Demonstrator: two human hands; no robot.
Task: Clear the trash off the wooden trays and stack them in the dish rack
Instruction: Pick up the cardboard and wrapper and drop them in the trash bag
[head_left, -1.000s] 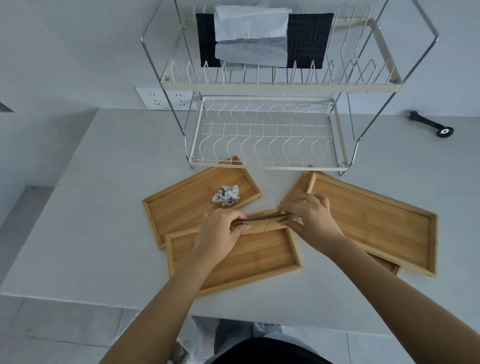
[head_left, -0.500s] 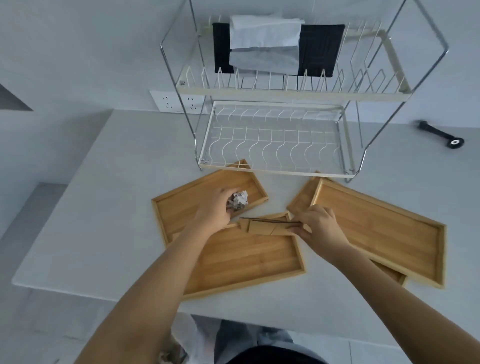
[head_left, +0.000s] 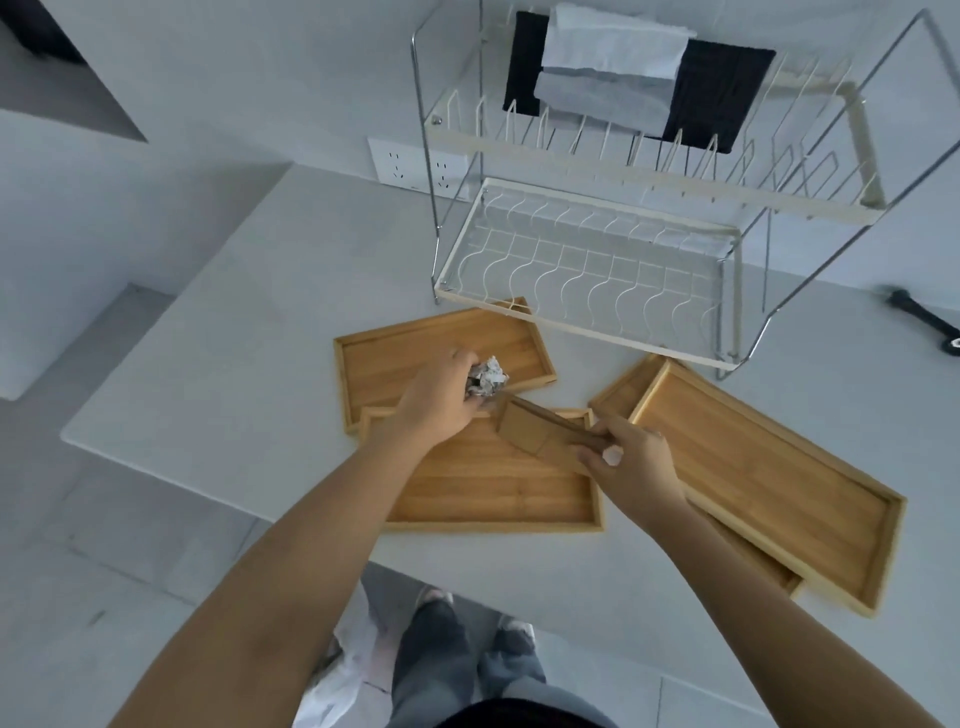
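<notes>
Several wooden trays lie on the white table. My left hand (head_left: 439, 397) is closed around a crumpled grey paper ball (head_left: 488, 376) over the far left tray (head_left: 405, 348). My right hand (head_left: 631, 462) grips a flat piece of brown cardboard (head_left: 535, 434), held tilted above the near middle tray (head_left: 493, 488). Two more trays overlap at the right, the upper tray (head_left: 769, 467) lying on the lower one (head_left: 615, 389). The two-tier wire dish rack (head_left: 587, 270) stands behind the trays, and its lower shelf holds nothing.
A black cloth (head_left: 722, 98) and a white cloth (head_left: 613, 57) hang on the rack's upper tier. A wall socket (head_left: 410, 166) sits left of the rack. A black tool (head_left: 919, 317) lies at the far right. A white plastic bag (head_left: 343, 680) is on the floor by my feet.
My left hand let go of the cardboard, moved to the far left tray and closed on the paper ball. My right hand lifted the cardboard and tilted it. The camera shifted left.
</notes>
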